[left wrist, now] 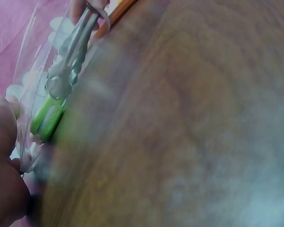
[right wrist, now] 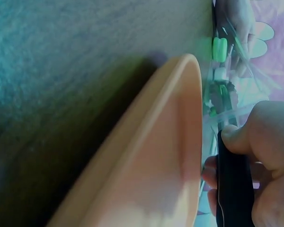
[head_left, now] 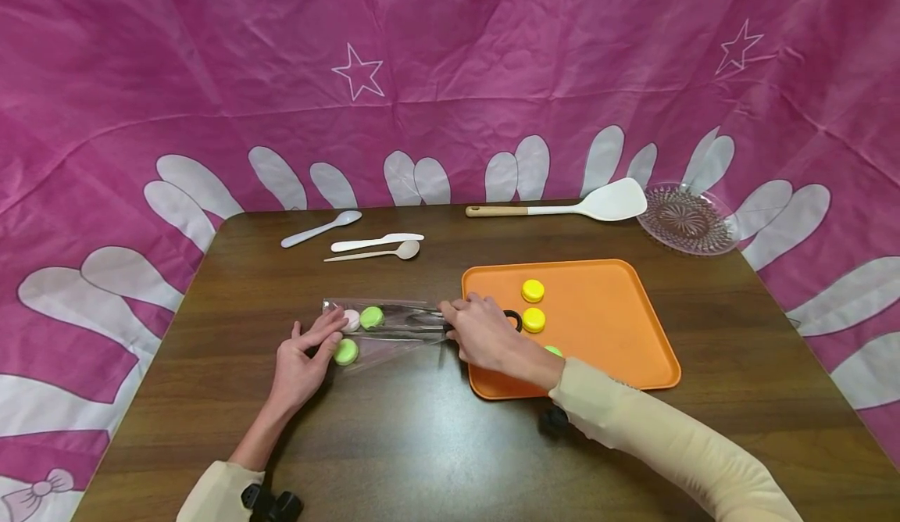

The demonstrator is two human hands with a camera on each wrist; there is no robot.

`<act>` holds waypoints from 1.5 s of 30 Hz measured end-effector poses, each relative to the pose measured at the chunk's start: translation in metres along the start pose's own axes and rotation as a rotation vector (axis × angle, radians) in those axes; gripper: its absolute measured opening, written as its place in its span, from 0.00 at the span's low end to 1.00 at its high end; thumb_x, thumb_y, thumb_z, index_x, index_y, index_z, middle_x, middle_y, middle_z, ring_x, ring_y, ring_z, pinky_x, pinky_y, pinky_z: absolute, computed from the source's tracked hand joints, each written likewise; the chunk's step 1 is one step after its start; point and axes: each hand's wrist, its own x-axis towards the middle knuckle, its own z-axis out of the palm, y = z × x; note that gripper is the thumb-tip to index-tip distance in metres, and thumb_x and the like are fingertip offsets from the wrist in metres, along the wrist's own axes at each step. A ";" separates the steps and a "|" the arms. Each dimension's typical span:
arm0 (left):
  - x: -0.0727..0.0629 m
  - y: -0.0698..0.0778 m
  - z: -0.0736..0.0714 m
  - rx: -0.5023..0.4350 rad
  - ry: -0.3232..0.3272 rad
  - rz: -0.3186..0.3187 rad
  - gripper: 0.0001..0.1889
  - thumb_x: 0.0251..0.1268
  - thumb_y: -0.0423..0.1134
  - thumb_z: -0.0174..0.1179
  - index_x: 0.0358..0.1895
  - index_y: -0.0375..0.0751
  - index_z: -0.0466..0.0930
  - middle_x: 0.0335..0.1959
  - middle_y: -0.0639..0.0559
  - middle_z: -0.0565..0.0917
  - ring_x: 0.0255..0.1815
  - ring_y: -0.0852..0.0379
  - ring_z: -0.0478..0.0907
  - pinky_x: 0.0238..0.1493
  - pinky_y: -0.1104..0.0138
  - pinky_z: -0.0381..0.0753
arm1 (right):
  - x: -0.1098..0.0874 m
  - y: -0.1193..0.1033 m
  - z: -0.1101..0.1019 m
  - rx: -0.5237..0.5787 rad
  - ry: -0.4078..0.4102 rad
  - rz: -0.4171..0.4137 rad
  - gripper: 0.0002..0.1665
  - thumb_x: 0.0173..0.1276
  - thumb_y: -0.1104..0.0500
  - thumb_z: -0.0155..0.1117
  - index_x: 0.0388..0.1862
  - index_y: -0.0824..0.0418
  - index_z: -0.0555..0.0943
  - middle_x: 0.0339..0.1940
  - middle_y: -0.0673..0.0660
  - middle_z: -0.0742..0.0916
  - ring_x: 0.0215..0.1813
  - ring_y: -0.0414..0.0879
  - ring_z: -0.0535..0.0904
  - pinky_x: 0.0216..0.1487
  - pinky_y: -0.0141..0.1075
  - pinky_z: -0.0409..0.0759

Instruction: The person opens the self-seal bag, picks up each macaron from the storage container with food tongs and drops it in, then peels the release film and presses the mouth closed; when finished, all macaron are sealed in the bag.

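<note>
A clear plastic bag lies on the table, its left end pinched between the thumb and fingers of my left hand. Inside it are a green macaron and a pale macaron; another green macaron shows by my left thumb, within the bag's outline. My right hand grips tongs by their black handle over the tray's left edge. The metal arms of the tongs reach into the bag, tips close to a green macaron. Whether they touch it, I cannot tell.
An orange tray holds two yellow macarons and a green macaron partly behind my right wrist. Farther back lie a spatula, a glass plate, a white spoon, a white knife and a wooden spoon.
</note>
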 end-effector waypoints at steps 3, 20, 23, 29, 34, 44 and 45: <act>-0.001 0.000 0.000 0.003 -0.002 -0.003 0.11 0.62 0.17 0.61 0.47 0.21 0.84 0.54 0.25 0.79 0.61 0.22 0.68 0.65 0.28 0.39 | -0.001 -0.003 0.002 -0.001 0.014 0.014 0.17 0.68 0.59 0.70 0.53 0.63 0.79 0.47 0.58 0.88 0.41 0.56 0.79 0.42 0.49 0.79; 0.001 -0.006 0.003 0.018 0.005 -0.013 0.11 0.62 0.17 0.61 0.48 0.21 0.84 0.54 0.26 0.79 0.62 0.23 0.68 0.66 0.28 0.40 | -0.024 0.003 -0.014 -0.039 0.034 -0.018 0.23 0.65 0.58 0.72 0.56 0.64 0.78 0.45 0.57 0.87 0.39 0.55 0.78 0.38 0.45 0.77; 0.000 -0.021 0.003 0.016 0.013 -0.009 0.12 0.62 0.17 0.61 0.48 0.23 0.84 0.55 0.28 0.80 0.63 0.25 0.69 0.66 0.29 0.39 | -0.039 0.013 -0.021 -0.038 0.044 -0.025 0.24 0.64 0.58 0.72 0.56 0.66 0.77 0.46 0.59 0.87 0.40 0.55 0.79 0.42 0.45 0.78; 0.000 -0.040 0.002 0.014 0.002 -0.023 0.13 0.64 0.22 0.63 0.50 0.29 0.86 0.57 0.34 0.81 0.66 0.32 0.70 0.69 0.32 0.38 | -0.074 0.039 -0.038 0.001 0.096 0.030 0.31 0.62 0.58 0.74 0.62 0.70 0.77 0.52 0.63 0.86 0.48 0.56 0.80 0.49 0.48 0.80; 0.000 -0.040 0.002 0.008 -0.015 -0.030 0.12 0.66 0.24 0.63 0.51 0.30 0.86 0.58 0.36 0.80 0.67 0.34 0.69 0.69 0.32 0.37 | -0.104 0.069 -0.052 0.061 0.119 0.112 0.34 0.63 0.60 0.74 0.65 0.71 0.75 0.54 0.66 0.85 0.52 0.60 0.81 0.51 0.54 0.80; 0.001 -0.036 0.001 0.025 -0.018 -0.043 0.12 0.66 0.23 0.62 0.50 0.29 0.86 0.59 0.34 0.80 0.67 0.34 0.69 0.69 0.32 0.38 | -0.155 0.127 -0.071 0.050 0.192 0.195 0.31 0.57 0.66 0.77 0.59 0.68 0.77 0.47 0.65 0.86 0.46 0.61 0.82 0.44 0.58 0.79; 0.001 -0.036 0.000 0.025 -0.019 -0.043 0.12 0.66 0.23 0.62 0.50 0.28 0.86 0.59 0.34 0.79 0.67 0.33 0.69 0.69 0.32 0.38 | -0.159 0.131 -0.072 0.046 0.191 0.202 0.31 0.57 0.67 0.77 0.60 0.67 0.77 0.46 0.65 0.86 0.45 0.61 0.82 0.42 0.58 0.79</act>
